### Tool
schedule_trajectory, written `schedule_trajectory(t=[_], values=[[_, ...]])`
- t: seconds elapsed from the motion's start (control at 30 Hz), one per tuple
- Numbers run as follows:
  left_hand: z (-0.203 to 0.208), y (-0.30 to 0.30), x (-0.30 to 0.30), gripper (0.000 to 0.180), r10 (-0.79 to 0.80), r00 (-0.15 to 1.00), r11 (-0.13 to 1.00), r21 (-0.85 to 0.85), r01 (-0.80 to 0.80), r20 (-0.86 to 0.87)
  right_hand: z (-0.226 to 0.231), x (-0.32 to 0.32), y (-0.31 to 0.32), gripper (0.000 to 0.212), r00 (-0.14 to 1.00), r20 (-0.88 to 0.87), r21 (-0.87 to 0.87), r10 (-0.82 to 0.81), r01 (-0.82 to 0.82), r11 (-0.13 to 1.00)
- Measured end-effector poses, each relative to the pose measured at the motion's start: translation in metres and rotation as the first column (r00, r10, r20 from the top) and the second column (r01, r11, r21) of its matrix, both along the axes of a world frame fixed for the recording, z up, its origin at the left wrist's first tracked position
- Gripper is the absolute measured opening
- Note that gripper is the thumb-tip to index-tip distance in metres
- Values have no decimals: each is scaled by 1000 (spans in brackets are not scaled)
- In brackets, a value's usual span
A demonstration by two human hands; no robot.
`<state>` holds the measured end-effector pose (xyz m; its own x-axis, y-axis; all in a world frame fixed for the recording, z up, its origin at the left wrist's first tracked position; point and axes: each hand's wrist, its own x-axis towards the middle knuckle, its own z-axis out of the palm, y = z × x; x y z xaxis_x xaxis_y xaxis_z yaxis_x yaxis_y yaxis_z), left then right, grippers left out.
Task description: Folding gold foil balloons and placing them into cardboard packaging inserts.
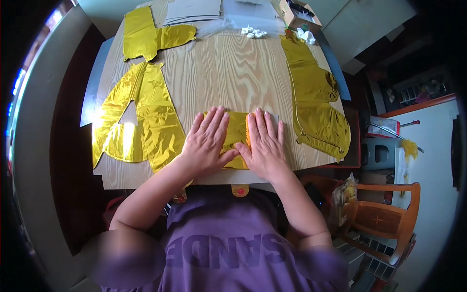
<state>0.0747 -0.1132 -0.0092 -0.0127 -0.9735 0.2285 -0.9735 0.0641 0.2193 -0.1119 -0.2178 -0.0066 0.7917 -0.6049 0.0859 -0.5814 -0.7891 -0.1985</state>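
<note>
My left hand (205, 141) and my right hand (265, 143) lie flat on a folded gold foil balloon (236, 127) near the table's front edge. Both hands have their fingers stretched out, and the thumbs point toward each other across the foil. Part of the foil is hidden beneath the palms. To the left lies a flat gold foil balloon (151, 107) shaped like a letter A, close to my left forearm. Beyond it is another flat gold balloon (141, 36). A third flat balloon (316, 107) with rounded lobes rests at the right.
Grey-white sheets (192, 9) and clear plastic film (233, 23) lie at the table's far side. Several small white pieces (254, 32) sit nearby. A cardboard box (300, 15) and crumpled white tissue (305, 36) stand at the far right. A wooden chair (382, 214) is beside me.
</note>
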Motion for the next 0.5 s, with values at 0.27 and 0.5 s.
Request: schedule_trajectory(t=[0.27,0.5], values=[[2,21,17,92,66,997,997,33,-67,40,4,2,1,85,1000,-28,-3,-2,2,1000],[59,-2,43,61,125,892,977,208,-35,-435,6,-31,-22,67,678,706,450,-206,-203,870]])
